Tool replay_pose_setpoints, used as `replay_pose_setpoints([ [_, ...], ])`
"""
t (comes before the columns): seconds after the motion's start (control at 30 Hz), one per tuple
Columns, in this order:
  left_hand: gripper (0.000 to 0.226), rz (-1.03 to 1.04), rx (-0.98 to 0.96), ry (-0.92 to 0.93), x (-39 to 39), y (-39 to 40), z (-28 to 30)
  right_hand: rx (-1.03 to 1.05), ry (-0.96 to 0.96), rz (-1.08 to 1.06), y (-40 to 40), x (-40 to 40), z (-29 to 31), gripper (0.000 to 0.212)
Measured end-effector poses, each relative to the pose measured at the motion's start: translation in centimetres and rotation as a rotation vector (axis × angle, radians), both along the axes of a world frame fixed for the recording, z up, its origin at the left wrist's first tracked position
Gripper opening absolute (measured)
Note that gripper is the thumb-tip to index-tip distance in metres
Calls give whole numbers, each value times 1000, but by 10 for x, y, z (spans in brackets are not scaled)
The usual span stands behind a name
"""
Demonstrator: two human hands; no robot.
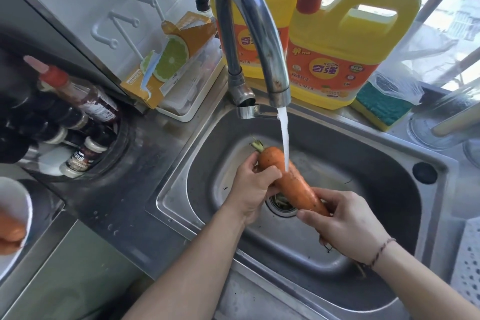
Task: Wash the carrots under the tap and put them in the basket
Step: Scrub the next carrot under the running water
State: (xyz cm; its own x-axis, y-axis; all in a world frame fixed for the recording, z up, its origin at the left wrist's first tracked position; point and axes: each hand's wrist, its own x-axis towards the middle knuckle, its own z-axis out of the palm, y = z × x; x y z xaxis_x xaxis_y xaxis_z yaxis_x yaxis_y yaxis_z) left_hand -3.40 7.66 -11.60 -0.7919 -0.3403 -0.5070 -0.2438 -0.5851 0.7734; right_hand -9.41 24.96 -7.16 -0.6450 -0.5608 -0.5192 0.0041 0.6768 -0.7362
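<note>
Under the running tap [249, 34], both hands, left [253, 189] and right [348, 223], grip one carrot [288, 179]; basket [467, 265], seemingly at right, awaits it.

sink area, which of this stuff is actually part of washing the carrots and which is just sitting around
Part of the job:
carrot, held by left hand and right hand
tap, running
sink
white basket, at the right edge

Just lying about:
yellow soap jugs
sponge
torn orange box
sauce bottles
</note>
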Motion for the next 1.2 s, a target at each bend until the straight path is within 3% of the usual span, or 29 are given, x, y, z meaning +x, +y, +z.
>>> replay_pose_setpoints([
  [0.1, 38, -33, 21, 44, 3, -2, 1, 2, 7, -12, 1, -1, 1, 17],
  [0.23, 54, -25, 7, -16, 1, 9, 5, 295, 445, 149, -3, 10, -1, 32],
  [0.3, 52, 0, -39, -64, -2, 12, 5, 351, 536, 162, -6, 15, -1, 38],
  [0.43, 22, 61, -80, -146, -4, 12, 3, 340, 532, 156, -9, 19, 0, 41],
  [0.53, 34, 37, -76, -142, -3, 14, 1, 325, 468, 130, -9, 15, 0, 39],
  [0.67, 50, -42, -30, -2, 0, 11, 0, 333, 488, 118, -8, 13, -3, 38],
  [0.87, 24, -35, -93, -80, -3, 14, -3, 330, 506, 97, -6, 18, -8, 41],
  [1.03, 55, -103, -154, -47, 3, 13, -11, 322, 457, 100, -6, 18, -13, 41],
  [1.2, 40, -74, -152, -100, 3, 9, -14, 284, 438, 62, -7, 24, -15, 39],
])
